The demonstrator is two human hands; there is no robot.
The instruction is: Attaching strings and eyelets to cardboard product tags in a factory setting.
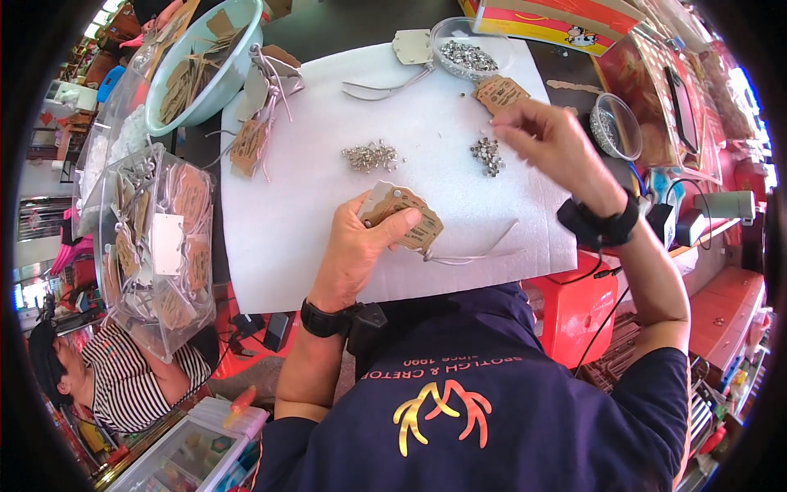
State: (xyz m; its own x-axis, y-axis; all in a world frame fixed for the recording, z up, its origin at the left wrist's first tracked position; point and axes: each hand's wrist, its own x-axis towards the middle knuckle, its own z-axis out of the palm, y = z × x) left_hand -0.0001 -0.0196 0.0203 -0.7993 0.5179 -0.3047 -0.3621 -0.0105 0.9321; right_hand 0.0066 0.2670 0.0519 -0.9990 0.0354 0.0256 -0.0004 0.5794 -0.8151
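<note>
My left hand is closed on a brown cardboard tag, thumb across its printed face. A whitish card edge shows behind the tag, and a grey cord trails from it to the right. Over the right side of the white foam sheet, my right hand hovers with thumb and fingers drawn together. Whatever the fingertips hold, if anything, is too small to make out. Just below them lies a pile of small silver metal pieces. A second pile of small shiny metal studs sits left of centre.
A clear tub of metal pieces, a brown tag and a white corded tag lie far back. Another clear tub stands right. Leftward are a pale blue basin and a clear box of tags. A person in stripes sits left.
</note>
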